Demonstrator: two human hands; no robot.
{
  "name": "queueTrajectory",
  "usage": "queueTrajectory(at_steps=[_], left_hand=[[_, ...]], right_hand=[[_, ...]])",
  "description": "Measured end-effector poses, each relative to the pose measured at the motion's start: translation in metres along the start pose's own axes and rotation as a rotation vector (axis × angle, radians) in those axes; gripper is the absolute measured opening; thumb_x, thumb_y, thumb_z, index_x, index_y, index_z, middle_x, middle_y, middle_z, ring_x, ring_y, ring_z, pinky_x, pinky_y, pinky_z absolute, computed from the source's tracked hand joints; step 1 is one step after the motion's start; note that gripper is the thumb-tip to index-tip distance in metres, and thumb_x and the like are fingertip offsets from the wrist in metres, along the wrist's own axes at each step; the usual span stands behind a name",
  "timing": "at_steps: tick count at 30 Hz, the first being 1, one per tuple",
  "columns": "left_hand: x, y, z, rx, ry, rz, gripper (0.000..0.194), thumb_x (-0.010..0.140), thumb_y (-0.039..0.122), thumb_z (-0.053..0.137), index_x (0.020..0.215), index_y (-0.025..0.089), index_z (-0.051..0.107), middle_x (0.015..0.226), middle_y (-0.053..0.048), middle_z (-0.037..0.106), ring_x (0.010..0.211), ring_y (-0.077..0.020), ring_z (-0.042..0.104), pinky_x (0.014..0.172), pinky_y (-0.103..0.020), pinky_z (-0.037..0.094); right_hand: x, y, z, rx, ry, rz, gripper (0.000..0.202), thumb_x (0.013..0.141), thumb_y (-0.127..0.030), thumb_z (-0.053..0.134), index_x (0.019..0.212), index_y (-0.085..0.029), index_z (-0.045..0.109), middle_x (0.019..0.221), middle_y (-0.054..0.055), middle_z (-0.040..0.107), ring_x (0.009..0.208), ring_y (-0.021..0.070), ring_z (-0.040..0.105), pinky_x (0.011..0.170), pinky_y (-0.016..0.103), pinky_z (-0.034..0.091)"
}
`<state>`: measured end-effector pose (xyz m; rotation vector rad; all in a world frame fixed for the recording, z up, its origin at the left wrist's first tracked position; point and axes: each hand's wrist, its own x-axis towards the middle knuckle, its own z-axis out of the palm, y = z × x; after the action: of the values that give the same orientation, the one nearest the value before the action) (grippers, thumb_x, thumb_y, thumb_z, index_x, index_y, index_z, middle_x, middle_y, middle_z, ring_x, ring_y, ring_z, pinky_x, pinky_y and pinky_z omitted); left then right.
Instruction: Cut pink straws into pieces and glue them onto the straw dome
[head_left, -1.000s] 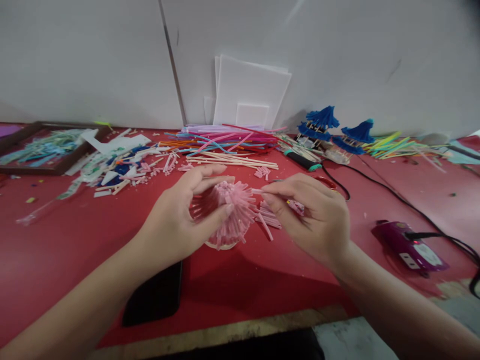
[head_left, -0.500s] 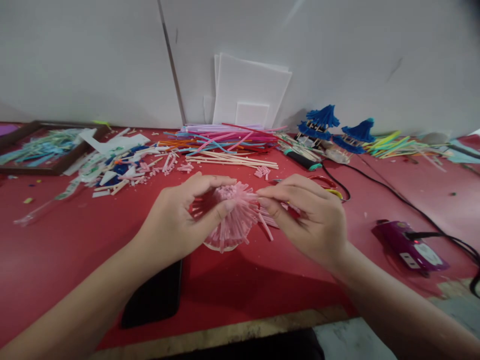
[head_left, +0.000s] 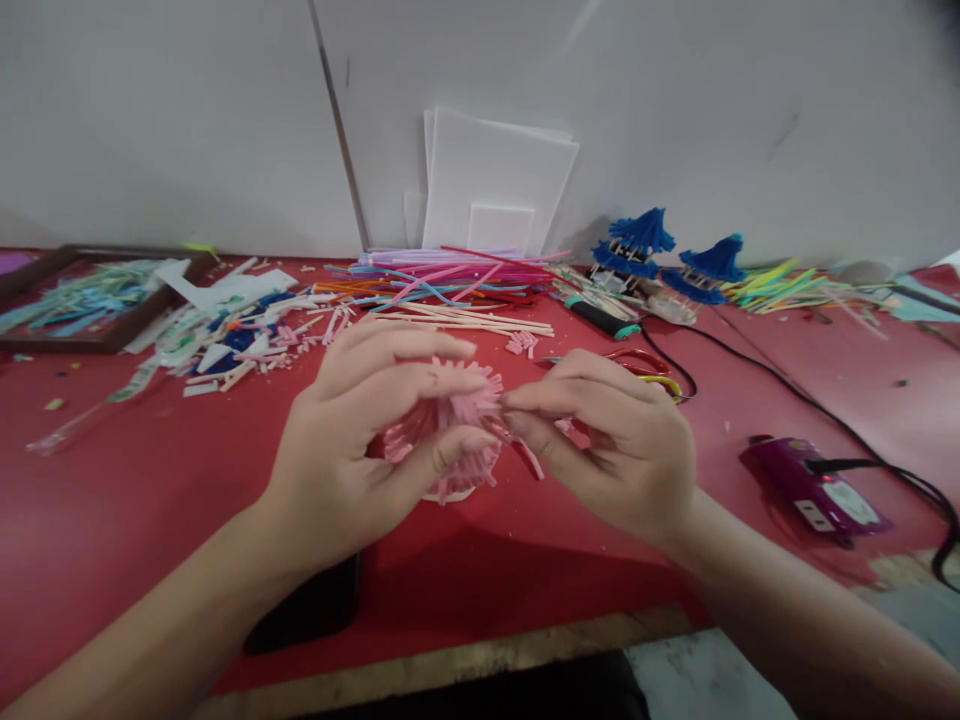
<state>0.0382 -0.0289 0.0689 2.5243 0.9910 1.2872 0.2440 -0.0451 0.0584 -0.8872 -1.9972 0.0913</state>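
Observation:
A cone-shaped pink model (head_left: 469, 465), made of many short pink strips fanning outward, stands at the middle of the red table. A pale round base shows under its front edge. My left hand (head_left: 367, 430) curves over its left side and top, thumb and index finger closed on the strips near the right edge. My right hand (head_left: 611, 450) pinches something thin and pink at that same edge; the fingertips of both hands nearly meet, and they hide most of it. Loose pink strips (head_left: 534, 460) lie just below my right fingers.
Scissors (head_left: 664, 385) lie behind my right hand, near a black-and-teal-handled tool (head_left: 604, 318). Blue tiered models (head_left: 634, 245) and colored sticks (head_left: 450, 275) line the back. Scraps (head_left: 240, 340) and a wooden frame (head_left: 105, 345) are left, a purple power adapter (head_left: 821, 490) right, a black phone (head_left: 307, 605) in front.
My left hand has shifted rightward over the model, its thumb and index finger now reaching the right edge. My right fingertips have moved slightly left, closer to them.

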Motion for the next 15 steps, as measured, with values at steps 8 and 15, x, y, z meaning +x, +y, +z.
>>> queueTrajectory(at_steps=[8, 15], left_hand=[[0.000, 0.006, 0.001, 0.030, -0.039, 0.056, 0.014, 0.087, 0.017, 0.059, 0.084, 0.029, 0.064, 0.086, 0.003, 0.073, 0.098, -0.0225, 0.062, 0.093, -0.044, 0.048], [-0.010, 0.002, -0.004, 0.147, -0.055, 0.194, 0.016, 0.087, 0.016, 0.058, 0.077, 0.028, 0.061, 0.093, 0.001, 0.068, 0.104, -0.0251, 0.054, 0.095, -0.044, 0.040]], right_hand=[[0.002, -0.016, -0.001, 0.161, -0.019, 0.075, 0.005, 0.084, -0.016, 0.066, 0.084, -0.020, 0.067, 0.074, -0.001, 0.071, 0.065, 0.0088, 0.064, 0.061, 0.021, 0.053], [-0.008, -0.013, -0.005, 0.285, -0.107, -0.090, 0.008, 0.080, -0.010, 0.070, 0.081, -0.017, 0.066, 0.072, 0.002, 0.069, 0.067, 0.0096, 0.064, 0.066, 0.024, 0.055]])
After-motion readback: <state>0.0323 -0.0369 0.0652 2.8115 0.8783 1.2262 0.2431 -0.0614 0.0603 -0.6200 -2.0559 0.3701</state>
